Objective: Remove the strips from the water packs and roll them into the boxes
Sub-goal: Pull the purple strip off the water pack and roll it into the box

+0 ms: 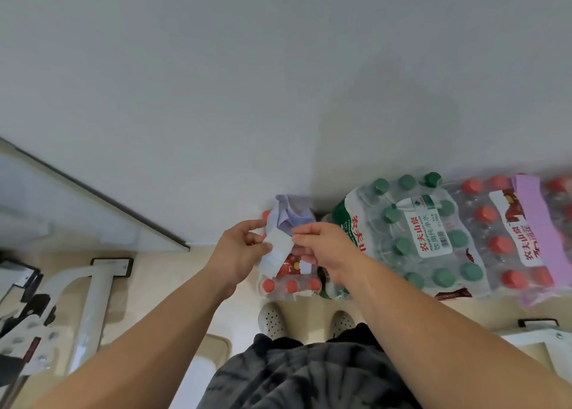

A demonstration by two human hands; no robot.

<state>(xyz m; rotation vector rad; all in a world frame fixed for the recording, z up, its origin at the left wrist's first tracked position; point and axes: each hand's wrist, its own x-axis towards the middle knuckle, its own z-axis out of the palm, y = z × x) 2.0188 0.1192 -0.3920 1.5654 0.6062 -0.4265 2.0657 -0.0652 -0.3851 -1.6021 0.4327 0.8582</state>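
One strip in my hands, most of the job left to do.

My left hand (pixel 240 249) and right hand (pixel 323 247) each pinched the pale strip (pixel 276 254), holding it just above the near red-capped pack (pixel 289 286) on the floor by my feet. Lavender folds (pixel 289 215) bunched at that pack's far end may have been the same strip; I could not tell, nor whether it was fully free. Rolling, as I judged, had not begun. The far red-capped pack (pixel 495 244) had a purple strip (pixel 530 238) lying across it, untouched. The green-capped pack (pixel 418 232) between them showed no strip I could make out. No box was in view.
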